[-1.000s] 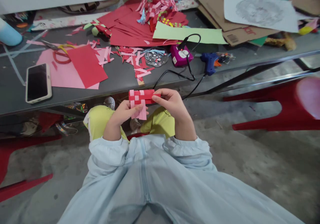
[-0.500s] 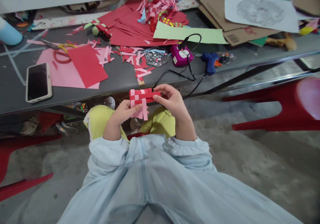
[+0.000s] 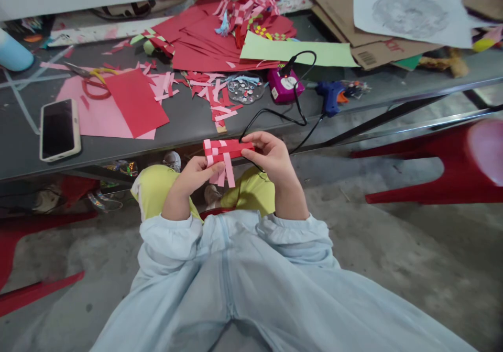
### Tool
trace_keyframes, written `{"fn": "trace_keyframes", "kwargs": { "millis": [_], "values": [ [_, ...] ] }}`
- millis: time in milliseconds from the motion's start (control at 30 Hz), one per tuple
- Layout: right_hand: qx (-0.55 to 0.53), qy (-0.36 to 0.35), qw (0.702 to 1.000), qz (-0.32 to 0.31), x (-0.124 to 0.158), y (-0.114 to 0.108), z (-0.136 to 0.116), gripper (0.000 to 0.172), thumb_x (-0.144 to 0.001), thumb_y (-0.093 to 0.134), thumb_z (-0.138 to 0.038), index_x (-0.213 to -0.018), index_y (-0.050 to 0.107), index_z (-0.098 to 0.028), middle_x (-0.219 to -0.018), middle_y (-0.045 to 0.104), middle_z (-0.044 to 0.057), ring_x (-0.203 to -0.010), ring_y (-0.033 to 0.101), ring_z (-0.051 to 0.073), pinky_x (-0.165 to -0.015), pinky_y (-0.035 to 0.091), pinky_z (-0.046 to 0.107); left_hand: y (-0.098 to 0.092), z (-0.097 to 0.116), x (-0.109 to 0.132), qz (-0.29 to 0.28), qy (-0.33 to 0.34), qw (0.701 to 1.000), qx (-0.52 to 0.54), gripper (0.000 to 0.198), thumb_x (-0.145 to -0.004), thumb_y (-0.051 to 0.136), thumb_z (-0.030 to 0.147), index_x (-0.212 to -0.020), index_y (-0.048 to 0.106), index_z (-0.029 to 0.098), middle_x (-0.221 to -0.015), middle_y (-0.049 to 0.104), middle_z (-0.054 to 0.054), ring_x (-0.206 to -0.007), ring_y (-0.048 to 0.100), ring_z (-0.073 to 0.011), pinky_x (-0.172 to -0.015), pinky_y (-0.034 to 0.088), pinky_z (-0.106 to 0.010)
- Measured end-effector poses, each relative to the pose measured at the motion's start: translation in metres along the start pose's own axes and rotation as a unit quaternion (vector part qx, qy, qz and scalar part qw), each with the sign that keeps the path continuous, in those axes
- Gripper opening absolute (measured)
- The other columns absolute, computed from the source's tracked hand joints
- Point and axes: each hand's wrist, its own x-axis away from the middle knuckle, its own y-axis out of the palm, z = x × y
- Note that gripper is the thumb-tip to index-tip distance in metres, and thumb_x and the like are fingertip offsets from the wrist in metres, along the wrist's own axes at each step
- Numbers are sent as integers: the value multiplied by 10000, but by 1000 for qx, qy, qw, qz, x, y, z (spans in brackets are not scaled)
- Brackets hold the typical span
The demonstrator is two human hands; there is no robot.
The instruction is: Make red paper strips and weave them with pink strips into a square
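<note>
Between my hands, over my lap, is a small woven piece of red and pink paper strips (image 3: 214,150). Its pink strip ends hang down toward me and its red strip ends point right. My left hand (image 3: 192,176) is closed on the lower left of the weave, thumb on top; the fingers underneath are mostly hidden. My right hand (image 3: 269,155) pinches the red strip ends at the right side between thumb and fingers. A black cord passes just behind the weave.
On the grey table (image 3: 188,113) lie a phone (image 3: 59,130), scissors (image 3: 96,82), red paper (image 3: 137,103), pink scraps, a clear dish of small beads (image 3: 246,88), a purple plug box (image 3: 285,86) and a blue glue gun (image 3: 330,98). Red stools (image 3: 424,179) stand on both sides.
The loose pink strips have shifted slightly and spread to the right at their lower ends. The red strips lie a little differently at my right fingertips. Both hands have stayed nearly in place.
</note>
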Motion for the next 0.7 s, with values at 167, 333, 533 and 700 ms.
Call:
{"fn": "trace_keyframes", "kwargs": {
  "millis": [167,333,533,700],
  "values": [
    [-8,12,1000,0,1,4,-1,355,-622,857,-427,-871,687,-239,-787,732,-13,-705,672,138,-695,572,302,1,2,0,-47,-8,998,33,632,-786,666,665,-1059,728,99,-868,779,-146,-780,747,-225,-653,559,-270],
    [-8,25,1000,14,2,9,0,322,-645,842,-391,-867,687,-218,-721,714,-22,-660,661,119,-663,549,275,0,0,0,-62,10,998,15,706,-823,592,702,-1162,699,93,-995,774,-182,-749,742,-193,-545,481,-207],
    [-12,8,999,47,1,8,0,314,-630,848,-391,-841,683,-226,-704,694,-28,-625,628,113,-641,533,277,1,3,2,-65,18,997,36,695,-838,587,685,-1198,691,99,-992,776,-176,-804,754,-220,-635,540,-249],
    [10,8,998,61,-1,7,3,377,-627,834,-438,-893,656,-238,-728,653,-25,-652,588,118,-640,501,280,1,4,2,-72,18,996,48,658,-840,611,656,-1198,696,111,-1001,776,-172,-865,756,-241,-698,565,-277]
  ]
}}
